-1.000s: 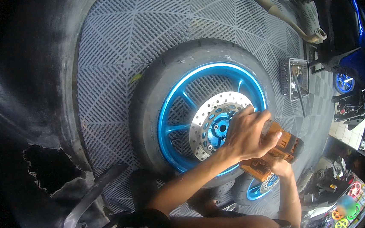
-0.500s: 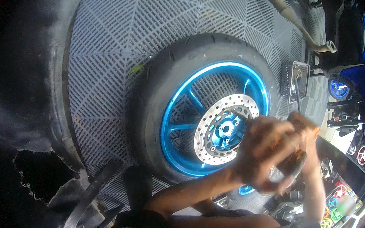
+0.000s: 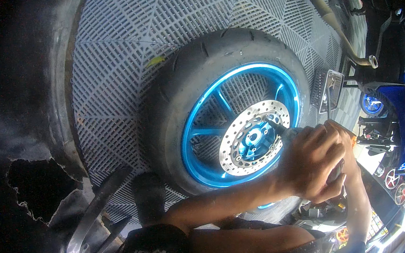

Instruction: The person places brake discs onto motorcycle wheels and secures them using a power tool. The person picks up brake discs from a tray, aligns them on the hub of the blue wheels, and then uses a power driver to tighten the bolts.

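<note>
A motorcycle wheel lies on its side, with a black tire (image 3: 169,124), a bright blue rim (image 3: 191,160) and a drilled brake disc (image 3: 228,155) around its blue hub (image 3: 254,135). My left hand (image 3: 312,165) is closed around what looks like a dark power driver (image 3: 292,132) with orange at its rear. The driver's slim nose points at the right side of the disc; whether it meets a bolt, I cannot tell. My right hand (image 3: 342,137) is closed at the driver's back end, its fingers mostly hidden behind the left.
Past the wheel stands a basket (image 3: 336,85) with small metal items inside. An exhaust pipe (image 3: 334,23) and a blue motorcycle (image 3: 400,101) are on the right. A torn black seat (image 3: 38,153) and a metal lever (image 3: 84,231) fill the left. Grey grated tiles (image 3: 113,81) cover the floor.
Both hands were smeared by motion and now look steadier, with the driver's nose at the disc. The left hand has shifted slightly right. The view has moved a little.
</note>
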A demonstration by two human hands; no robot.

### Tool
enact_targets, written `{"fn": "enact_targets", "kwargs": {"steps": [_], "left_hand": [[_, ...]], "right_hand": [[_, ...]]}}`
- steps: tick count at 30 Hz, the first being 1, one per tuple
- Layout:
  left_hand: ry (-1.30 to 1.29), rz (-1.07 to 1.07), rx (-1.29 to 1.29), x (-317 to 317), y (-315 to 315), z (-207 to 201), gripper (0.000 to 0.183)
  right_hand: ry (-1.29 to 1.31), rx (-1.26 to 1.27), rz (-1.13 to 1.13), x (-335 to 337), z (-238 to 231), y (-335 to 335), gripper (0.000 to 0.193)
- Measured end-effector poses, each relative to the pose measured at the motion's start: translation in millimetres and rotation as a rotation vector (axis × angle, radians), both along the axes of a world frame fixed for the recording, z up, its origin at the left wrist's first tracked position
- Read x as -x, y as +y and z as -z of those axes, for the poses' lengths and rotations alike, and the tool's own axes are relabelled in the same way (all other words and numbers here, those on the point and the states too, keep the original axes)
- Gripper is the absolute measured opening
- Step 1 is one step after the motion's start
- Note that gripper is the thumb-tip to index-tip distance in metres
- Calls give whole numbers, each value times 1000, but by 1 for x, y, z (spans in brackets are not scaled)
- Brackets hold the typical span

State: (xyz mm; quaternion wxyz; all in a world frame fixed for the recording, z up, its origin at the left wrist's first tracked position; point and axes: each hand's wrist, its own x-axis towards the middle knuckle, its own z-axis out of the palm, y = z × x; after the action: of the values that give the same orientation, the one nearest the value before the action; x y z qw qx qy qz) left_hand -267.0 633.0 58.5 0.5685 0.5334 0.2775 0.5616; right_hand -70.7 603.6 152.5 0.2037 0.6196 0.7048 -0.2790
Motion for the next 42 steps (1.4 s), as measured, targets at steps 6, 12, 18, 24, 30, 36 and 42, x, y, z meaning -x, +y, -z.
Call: {"fn": "enact_targets", "kwargs": {"steps": [6,12,18,24,30,36,42], "left_hand": [[-1,-113,-14,-5,-4,4,37],[8,-80,-31,-4,5,3,35],[16,-37,-43,0,8,3,34],[10,-24,-202,-5,-3,31,60],[21,158,196,-5,-32,84,87],[319,436,37,20,-29,35,98],[383,601,-598,-36,-29,-95,116]], "right_hand": [[-131,202,-68,1,3,15,47],[74,79,67,-4,14,3,45],[-109,204,-94,8,10,24,46],[-151,96,-212,41,7,50,22],[-36,40,-181,22,-2,69,45],[266,-169,26,-12,-48,8,47],[911,-683,241,-74,-62,-119,46]]}}
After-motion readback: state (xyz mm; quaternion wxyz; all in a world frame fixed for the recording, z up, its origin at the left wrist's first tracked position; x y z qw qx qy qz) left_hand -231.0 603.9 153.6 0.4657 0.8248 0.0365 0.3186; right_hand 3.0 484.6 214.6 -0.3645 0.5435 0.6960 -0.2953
